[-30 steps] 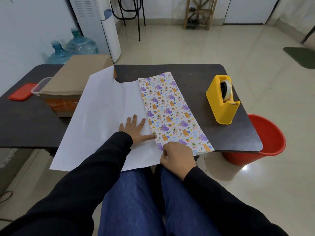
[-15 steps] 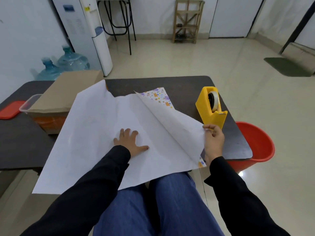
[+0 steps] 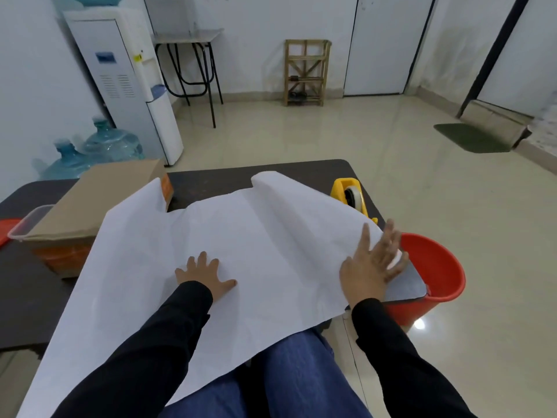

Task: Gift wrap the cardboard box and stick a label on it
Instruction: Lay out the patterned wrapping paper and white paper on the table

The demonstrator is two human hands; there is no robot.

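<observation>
Where two hands rest, one sheet lies (one box at left).

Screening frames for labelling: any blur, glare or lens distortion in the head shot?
Head view: right hand fingers motion-blurred; left hand sharp, flat on the wrapping paper; small glare spot on the floor beside the red bucket; wide-angle lens leaves the door leaning.
</observation>
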